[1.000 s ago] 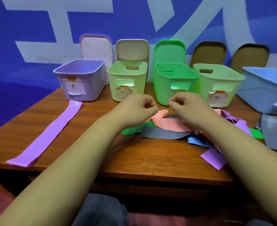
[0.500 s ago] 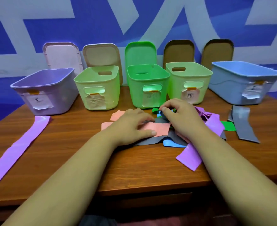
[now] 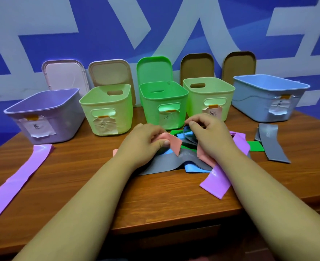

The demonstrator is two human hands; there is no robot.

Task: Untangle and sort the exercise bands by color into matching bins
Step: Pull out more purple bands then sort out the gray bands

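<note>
A tangle of exercise bands lies mid-table: pink, grey, blue, green and purple. My left hand pinches a fold of the pink band. My right hand pinches a dark grey band loop lifted from the pile. Behind stand a purple bin, a pale green bin, a green bin, a second pale green bin and a blue bin, all open.
One long purple band lies flat at the left of the wooden table. A separate grey band lies at the right. Lids lean against the blue wall behind the bins. The table's front edge is near my forearms.
My left hand went from lying flat on the pink band to pinching and lifting its fold. My right hand raised a grey loop. The camera tilted closer to the pile.
</note>
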